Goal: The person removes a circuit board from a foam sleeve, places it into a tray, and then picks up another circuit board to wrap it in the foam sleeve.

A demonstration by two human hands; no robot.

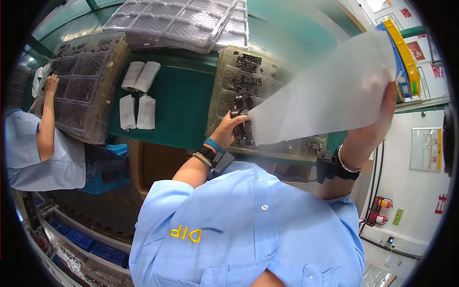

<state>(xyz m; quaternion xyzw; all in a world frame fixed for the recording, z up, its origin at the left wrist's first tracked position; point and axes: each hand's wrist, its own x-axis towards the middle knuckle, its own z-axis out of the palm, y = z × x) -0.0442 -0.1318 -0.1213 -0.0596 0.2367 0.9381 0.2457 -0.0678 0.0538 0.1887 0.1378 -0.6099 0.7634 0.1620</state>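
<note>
A thin, translucent white foam sheet [320, 100] is stretched up and to the right across the bench. At its far right end my right hand [388, 103] is closed on it, fingers partly hidden behind the sheet. My left hand [228, 128] is closed round black electronic parts [242, 107] at the sheet's left end, thumb on top. Whether the thumb also pins the sheet cannot be made out. Beneath both lies a clear plastic compartment tray [213, 115], holding several groups of similar black parts [248, 63]. The sheet covers the tray's right portion.
Several white wrapped bundles [146, 112] lie on the green bench top [184, 105], left of the tray. Stacked clear trays [167, 21] stand behind. At left, a co-worker's hand [51, 85] is over another tray stack [88, 95]. Yellow and blue bins [401, 57] are at far right.
</note>
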